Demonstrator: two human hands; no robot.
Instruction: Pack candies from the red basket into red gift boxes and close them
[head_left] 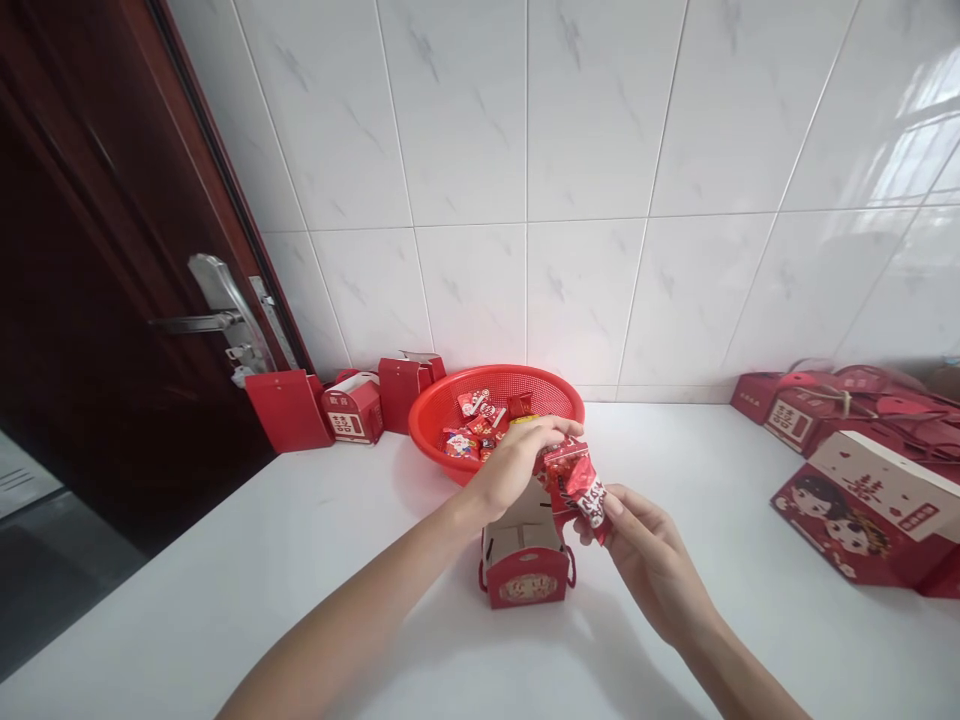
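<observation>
A small red gift box with cord loops at its sides stands upright on the white table, its top open and its pale inside showing. Over its right side, my right hand pinches a shiny red candy packet between thumb and fingers. My left hand reaches across from the left above the box, its fingers curved over more red wrapped candy; their tips are partly hidden. Just behind the box is a red plastic basket with several wrapped candies in it, partly covered by my left hand.
Red gift boxes and a red folded box stand at the back left. Several more boxes are piled at the right, with a printed box in front. A tiled wall lies behind; a dark door is at left.
</observation>
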